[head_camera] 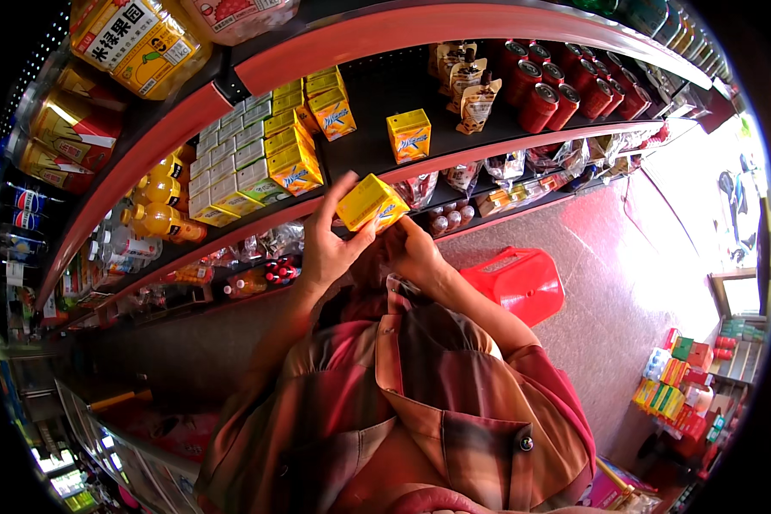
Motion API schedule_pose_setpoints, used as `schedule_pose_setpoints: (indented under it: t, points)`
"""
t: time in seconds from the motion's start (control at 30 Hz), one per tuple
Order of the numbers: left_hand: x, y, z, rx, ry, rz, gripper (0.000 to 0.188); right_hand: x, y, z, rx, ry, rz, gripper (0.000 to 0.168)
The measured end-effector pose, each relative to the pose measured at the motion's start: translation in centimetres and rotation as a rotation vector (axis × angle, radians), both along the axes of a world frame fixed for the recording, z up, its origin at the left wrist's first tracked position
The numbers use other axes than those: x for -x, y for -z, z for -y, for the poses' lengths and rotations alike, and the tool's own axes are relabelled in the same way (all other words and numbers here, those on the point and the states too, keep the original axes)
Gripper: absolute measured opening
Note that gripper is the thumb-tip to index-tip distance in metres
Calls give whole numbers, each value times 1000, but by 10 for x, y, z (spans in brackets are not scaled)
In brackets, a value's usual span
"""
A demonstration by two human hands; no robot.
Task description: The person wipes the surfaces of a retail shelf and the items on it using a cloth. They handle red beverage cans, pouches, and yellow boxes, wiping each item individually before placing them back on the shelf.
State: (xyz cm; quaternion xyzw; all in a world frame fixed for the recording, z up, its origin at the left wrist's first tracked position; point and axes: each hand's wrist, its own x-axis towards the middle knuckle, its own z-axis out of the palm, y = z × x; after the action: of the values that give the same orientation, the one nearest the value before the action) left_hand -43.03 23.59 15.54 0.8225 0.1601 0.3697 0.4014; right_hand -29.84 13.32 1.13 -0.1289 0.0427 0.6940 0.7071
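Between my two hands is a yellow drink carton (363, 200), tilted in front of the shelf edge. My left hand (331, 249) grips it from the left, thumb along the near side and forefinger stretched up beside it. At its lower right corner, my right hand (417, 249) pinches it with bent fingers, partly hidden. Just beyond, a single yellow carton (409, 136) stands upright on the dark shelf (369, 151). To the left are packed rows of yellow cartons (293, 160) and pale-topped cartons (231, 168).
Spouted pouches (478, 106) and red cans (540, 106) stand farther right on this shelf. Orange juice bottles (160, 221) are at the left. A red plastic stool (527, 286) sits on the floor to my right. Large bottles (141, 48) occupy the upper shelf; stacked boxes (671, 379) lie at far right.
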Motion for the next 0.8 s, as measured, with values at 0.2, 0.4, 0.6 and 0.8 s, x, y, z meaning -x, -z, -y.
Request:
schedule_pose_setpoints:
  t: [0.2,0.4,0.6,0.8]
  points:
    - [-1,-25,-21,160,-3,-9,55,-9,-99,16,116,276,282,35]
    - [-80,-67,-104,-157,-10,85,45,-55,-94,48,16,353,518,42]
    - [-169,-11,-170,-117,45,-104,41,-85,-76,84,61,366,607,40]
    - [-194,44,-168,199,115,-299,39,-122,-54,107,139,428,531,42]
